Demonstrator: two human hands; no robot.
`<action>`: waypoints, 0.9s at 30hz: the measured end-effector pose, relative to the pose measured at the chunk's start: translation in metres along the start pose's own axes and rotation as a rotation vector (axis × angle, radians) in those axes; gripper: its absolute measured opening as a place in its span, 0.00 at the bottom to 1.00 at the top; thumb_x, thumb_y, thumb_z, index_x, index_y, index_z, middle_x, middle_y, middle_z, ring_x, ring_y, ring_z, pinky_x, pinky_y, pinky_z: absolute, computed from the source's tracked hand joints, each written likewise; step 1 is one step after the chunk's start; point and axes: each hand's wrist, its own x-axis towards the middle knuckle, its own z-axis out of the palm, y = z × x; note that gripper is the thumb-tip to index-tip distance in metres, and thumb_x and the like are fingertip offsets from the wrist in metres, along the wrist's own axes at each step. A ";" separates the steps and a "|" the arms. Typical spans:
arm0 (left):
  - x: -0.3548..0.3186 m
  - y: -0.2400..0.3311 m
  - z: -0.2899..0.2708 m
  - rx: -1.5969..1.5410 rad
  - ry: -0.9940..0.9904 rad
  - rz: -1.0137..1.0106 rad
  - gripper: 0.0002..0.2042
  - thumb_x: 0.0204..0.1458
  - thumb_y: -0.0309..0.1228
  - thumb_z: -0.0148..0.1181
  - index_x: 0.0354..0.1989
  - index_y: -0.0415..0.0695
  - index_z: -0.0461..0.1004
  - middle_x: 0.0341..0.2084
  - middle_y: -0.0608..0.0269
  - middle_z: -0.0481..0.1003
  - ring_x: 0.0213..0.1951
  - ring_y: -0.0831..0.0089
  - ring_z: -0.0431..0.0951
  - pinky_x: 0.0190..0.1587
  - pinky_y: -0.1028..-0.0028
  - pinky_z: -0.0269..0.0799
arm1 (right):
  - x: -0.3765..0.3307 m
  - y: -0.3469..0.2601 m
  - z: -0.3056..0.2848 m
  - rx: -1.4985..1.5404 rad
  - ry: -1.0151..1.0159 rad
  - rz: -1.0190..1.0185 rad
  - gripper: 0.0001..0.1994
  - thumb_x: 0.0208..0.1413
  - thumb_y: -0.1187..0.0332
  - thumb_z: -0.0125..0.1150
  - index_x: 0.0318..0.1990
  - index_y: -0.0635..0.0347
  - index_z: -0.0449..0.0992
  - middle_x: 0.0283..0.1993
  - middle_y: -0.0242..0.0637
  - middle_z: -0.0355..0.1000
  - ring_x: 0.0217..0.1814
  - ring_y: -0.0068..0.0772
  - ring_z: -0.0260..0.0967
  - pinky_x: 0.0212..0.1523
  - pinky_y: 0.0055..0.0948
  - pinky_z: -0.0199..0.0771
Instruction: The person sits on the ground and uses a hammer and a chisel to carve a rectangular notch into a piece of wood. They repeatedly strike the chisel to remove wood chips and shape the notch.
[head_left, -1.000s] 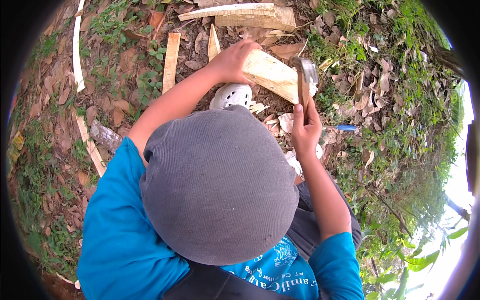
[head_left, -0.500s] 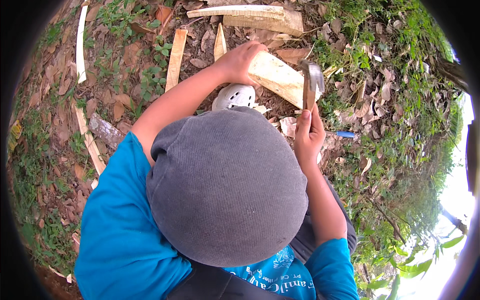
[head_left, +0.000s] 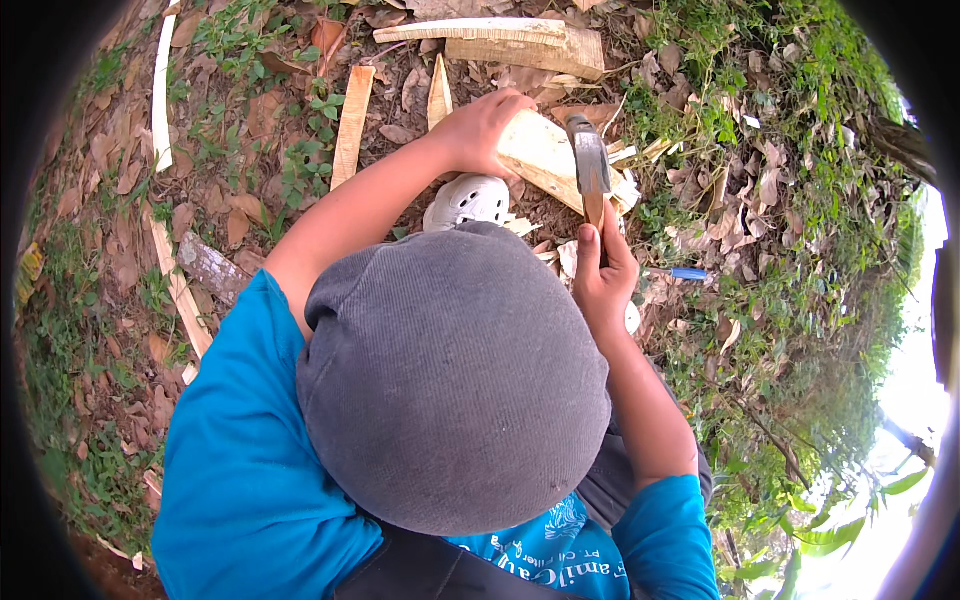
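Note:
My left hand (head_left: 484, 130) grips the far left end of a thick pale wood block (head_left: 540, 160), fingers over its edge. My right hand (head_left: 606, 275) is closed round the wooden handle of a short tool with a grey metal head (head_left: 588, 152). That head is above the block's right part, hiding some of it; whether it touches the wood I cannot tell. Close to the block's near side is a white shoe with holes (head_left: 470, 203). A blue-handled tool (head_left: 689, 274) lies right of my right hand, its other end hidden.
Beyond the block lie a long pale strip (head_left: 470, 30) and a board (head_left: 540, 50). Other wood strips (head_left: 352, 125) are on the leafy ground to the left. A grey cap (head_left: 455, 380) covers the middle of the view. Greenery (head_left: 830, 350) grows on the right.
The tool in my right hand has swung left, its metal head now farther over the block, and the hand has shifted slightly left and nearer. My left hand stays on the block.

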 end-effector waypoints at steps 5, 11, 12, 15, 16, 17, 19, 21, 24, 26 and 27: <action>0.000 -0.007 0.008 0.053 0.022 -0.033 0.50 0.32 0.43 0.83 0.66 0.49 0.60 0.62 0.53 0.66 0.66 0.52 0.68 0.68 0.58 0.68 | 0.003 0.001 -0.015 -0.110 -0.050 -0.396 0.23 0.63 0.68 0.65 0.65 0.62 0.74 0.36 0.45 0.79 0.34 0.36 0.78 0.37 0.34 0.76; 0.005 0.001 0.004 0.084 -0.020 -0.041 0.52 0.29 0.47 0.84 0.66 0.50 0.60 0.64 0.56 0.64 0.67 0.52 0.66 0.68 0.57 0.67 | 0.034 0.048 -0.026 0.206 0.037 0.340 0.19 0.73 0.59 0.54 0.62 0.61 0.77 0.27 0.18 0.64 0.24 0.09 0.56 0.24 0.18 0.56; 0.006 0.006 -0.006 0.015 -0.068 -0.052 0.52 0.30 0.46 0.84 0.66 0.51 0.59 0.65 0.57 0.64 0.67 0.52 0.66 0.69 0.57 0.66 | 0.028 0.032 -0.031 0.304 0.088 0.299 0.19 0.74 0.59 0.52 0.62 0.62 0.75 0.26 0.19 0.62 0.24 0.09 0.55 0.23 0.17 0.54; 0.000 0.001 -0.004 -0.010 -0.072 -0.058 0.51 0.31 0.46 0.84 0.66 0.51 0.59 0.65 0.57 0.64 0.67 0.53 0.66 0.69 0.57 0.66 | 0.026 -0.024 -0.038 0.527 0.148 0.198 0.19 0.76 0.61 0.49 0.65 0.64 0.70 0.25 0.20 0.59 0.23 0.07 0.52 0.21 0.15 0.50; -0.001 0.003 -0.007 -0.015 -0.078 -0.069 0.51 0.31 0.46 0.84 0.67 0.52 0.59 0.65 0.56 0.63 0.68 0.52 0.65 0.69 0.57 0.66 | 0.023 -0.036 -0.036 0.570 0.175 0.128 0.19 0.75 0.61 0.50 0.65 0.64 0.70 0.24 0.21 0.59 0.22 0.08 0.51 0.21 0.16 0.48; 0.000 0.005 -0.009 -0.004 -0.080 -0.071 0.52 0.31 0.46 0.84 0.67 0.51 0.59 0.65 0.56 0.63 0.68 0.52 0.65 0.70 0.57 0.65 | 0.020 -0.033 -0.031 0.566 0.151 0.034 0.20 0.75 0.61 0.50 0.66 0.63 0.70 0.24 0.22 0.61 0.22 0.10 0.53 0.21 0.16 0.51; 0.004 0.010 -0.010 0.015 -0.088 -0.066 0.52 0.30 0.46 0.85 0.67 0.51 0.59 0.65 0.54 0.63 0.69 0.51 0.65 0.70 0.57 0.65 | 0.011 -0.010 -0.013 0.456 0.111 -0.039 0.19 0.74 0.61 0.52 0.64 0.62 0.72 0.26 0.23 0.63 0.22 0.12 0.55 0.23 0.18 0.55; 0.004 0.011 -0.008 0.025 -0.073 -0.030 0.53 0.30 0.48 0.85 0.67 0.50 0.59 0.65 0.53 0.63 0.69 0.51 0.64 0.70 0.57 0.65 | 0.009 0.022 0.013 0.157 0.061 0.104 0.16 0.73 0.60 0.56 0.58 0.62 0.77 0.29 0.22 0.63 0.24 0.13 0.56 0.24 0.20 0.58; 0.009 0.005 -0.003 0.012 -0.080 0.000 0.54 0.30 0.49 0.84 0.67 0.48 0.58 0.65 0.51 0.62 0.69 0.50 0.64 0.70 0.56 0.65 | 0.019 0.026 0.012 0.158 -0.111 0.391 0.19 0.73 0.58 0.56 0.63 0.60 0.76 0.26 0.19 0.61 0.23 0.10 0.55 0.23 0.19 0.57; 0.006 0.006 -0.007 -0.016 -0.096 -0.038 0.54 0.29 0.49 0.85 0.67 0.49 0.58 0.65 0.52 0.62 0.69 0.50 0.65 0.69 0.56 0.65 | 0.028 -0.008 -0.004 0.398 -0.003 0.352 0.19 0.73 0.55 0.54 0.61 0.58 0.75 0.24 0.23 0.65 0.17 0.11 0.56 0.15 0.16 0.54; 0.005 0.005 -0.009 -0.004 -0.094 -0.045 0.53 0.29 0.49 0.85 0.67 0.50 0.58 0.65 0.53 0.62 0.68 0.50 0.65 0.69 0.56 0.66 | 0.029 -0.026 -0.018 0.510 0.033 0.245 0.20 0.74 0.54 0.52 0.62 0.58 0.73 0.24 0.23 0.65 0.17 0.11 0.56 0.14 0.15 0.54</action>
